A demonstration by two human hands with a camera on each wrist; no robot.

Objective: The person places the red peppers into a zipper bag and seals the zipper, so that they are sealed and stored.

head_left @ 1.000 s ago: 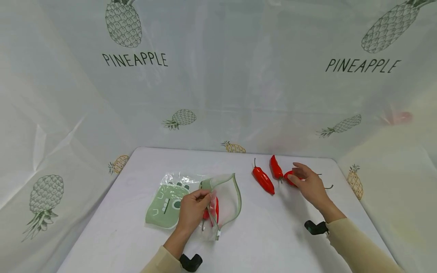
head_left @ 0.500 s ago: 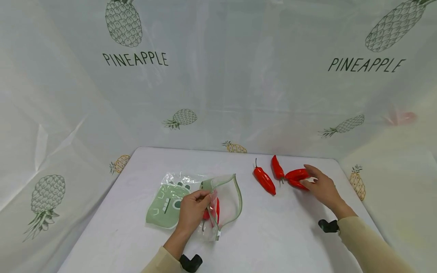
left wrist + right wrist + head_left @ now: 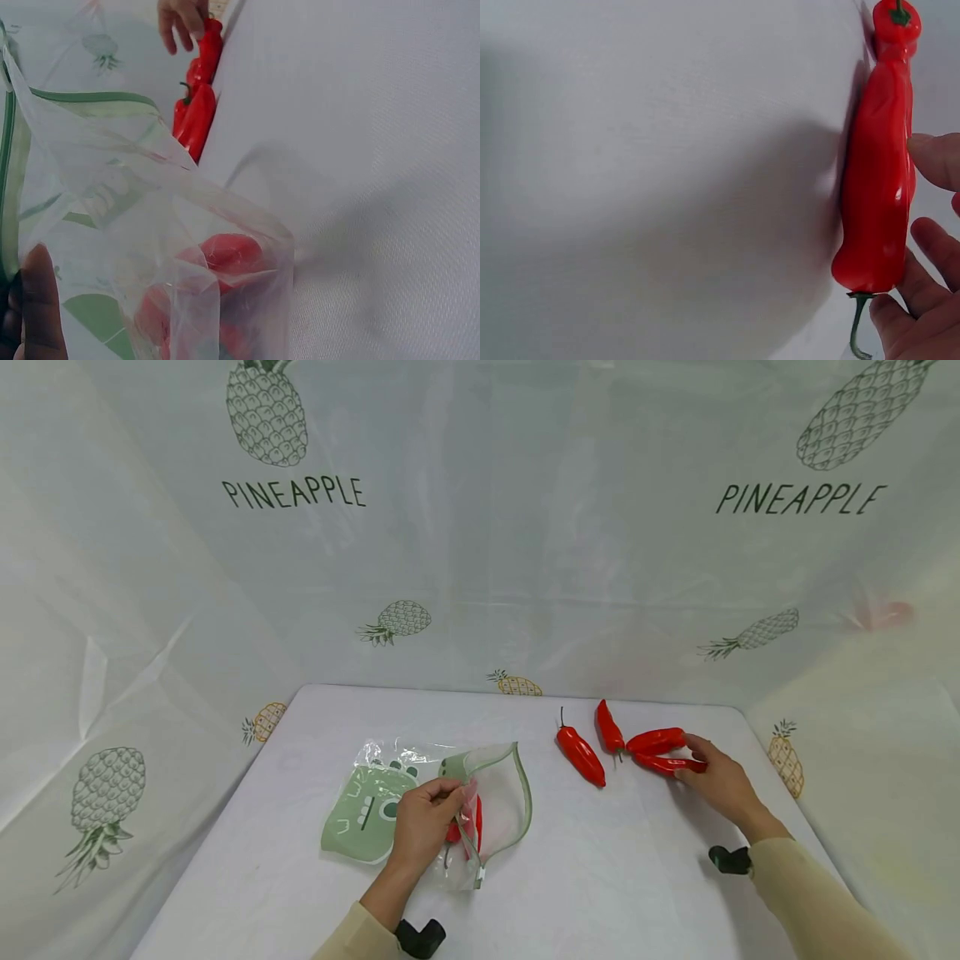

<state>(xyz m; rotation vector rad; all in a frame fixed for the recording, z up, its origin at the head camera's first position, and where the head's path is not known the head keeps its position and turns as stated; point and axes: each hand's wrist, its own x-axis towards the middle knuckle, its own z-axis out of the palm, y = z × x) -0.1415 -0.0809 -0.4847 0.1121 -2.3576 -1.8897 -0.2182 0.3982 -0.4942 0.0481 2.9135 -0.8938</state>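
Note:
My left hand (image 3: 429, 822) pinches the edge of a clear zip bag (image 3: 517, 827) with green trim, its mouth spread wide. Inside the bag, red peppers (image 3: 232, 253) show through the plastic. At the right of the table, my right hand (image 3: 723, 785) is at the stem ends of two red peppers lying close together. In the right wrist view, its thumb (image 3: 936, 159) is right at the upper edge of the nearer red pepper (image 3: 877, 180), while the other fingers (image 3: 922, 281) stand spread around the stem end, partly hidden behind it.
Two more red peppers, one long (image 3: 581, 756) and one upright in view (image 3: 608, 727), lie left of the right hand. A flat green bag with a cartoon face (image 3: 352, 827) lies left of the open bag. A pineapple-print sheet (image 3: 480, 552) surrounds the white table (image 3: 592, 877).
My right hand has moved right along the two peppers to their stem ends, its thumb now by the nearer one. The left hand and bag have stayed put.

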